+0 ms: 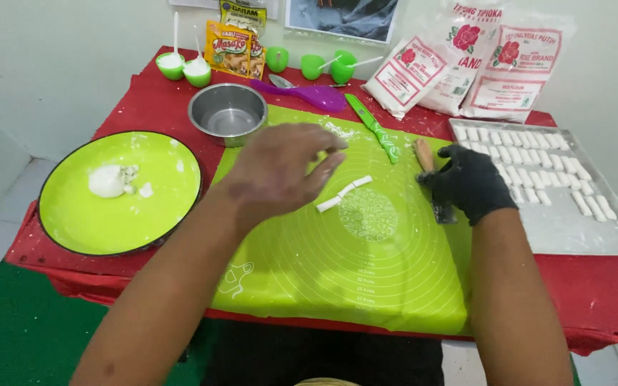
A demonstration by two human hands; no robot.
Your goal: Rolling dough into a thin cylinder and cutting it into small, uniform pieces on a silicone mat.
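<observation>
On the green mat (366,271), dough strip (343,193) slants toward upper right beneath loosely spread left hand (280,171).

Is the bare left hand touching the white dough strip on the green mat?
Apart. The head view shows green mat between the left hand fingers and the dough strip below.

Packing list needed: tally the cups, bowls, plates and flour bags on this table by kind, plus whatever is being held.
Small green cups: 5
White flour bags: 3
Steel bowl: 1
Large green plate: 1
Wooden-handled tool, gripped in the gloved right hand: 1
Total: 11
</observation>
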